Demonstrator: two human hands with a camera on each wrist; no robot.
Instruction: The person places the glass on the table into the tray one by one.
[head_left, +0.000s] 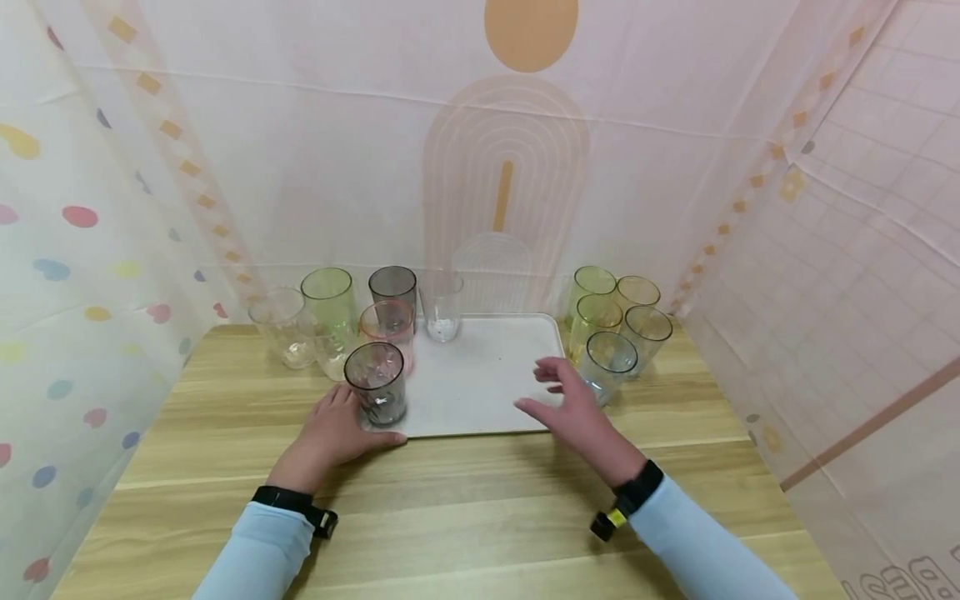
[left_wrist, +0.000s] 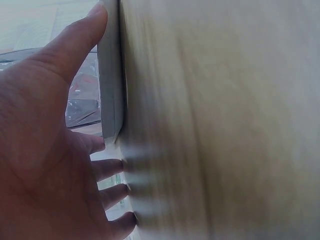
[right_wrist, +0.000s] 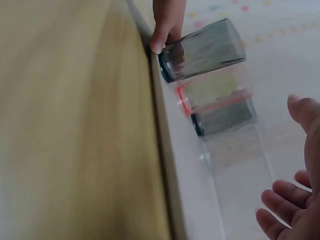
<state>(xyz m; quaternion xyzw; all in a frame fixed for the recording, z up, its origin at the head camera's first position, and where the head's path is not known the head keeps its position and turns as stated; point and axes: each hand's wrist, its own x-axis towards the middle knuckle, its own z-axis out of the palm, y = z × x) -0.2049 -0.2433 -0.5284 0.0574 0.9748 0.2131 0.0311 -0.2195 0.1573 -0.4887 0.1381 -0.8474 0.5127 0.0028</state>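
Head view: left hand (head_left: 339, 430) spread, apparently touching tray (head_left: 480, 379); right hand (head_left: 579, 417) wide, near bluish glass (head_left: 612, 358).

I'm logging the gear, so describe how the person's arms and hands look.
Both the left hand and right hand are ungloved. The left sleeve and right sleeve are light blue. Each wrist has a black band, left band and right band, with a small dark block; the right block has a yellow patch beside it.

smoky-grey transparent glass tumbler (head_left: 384, 407), pink-rimmed clear glass tumbler (head_left: 390, 327), green-tinted glass tumbler (head_left: 330, 304), white rectangular tray (head_left: 480, 383), yellow-brown wood-grain tabletop (head_left: 465, 517), pale fabric backdrop (head_left: 90, 283) with multicoloured dots, light-blue sleeve (head_left: 255, 546)
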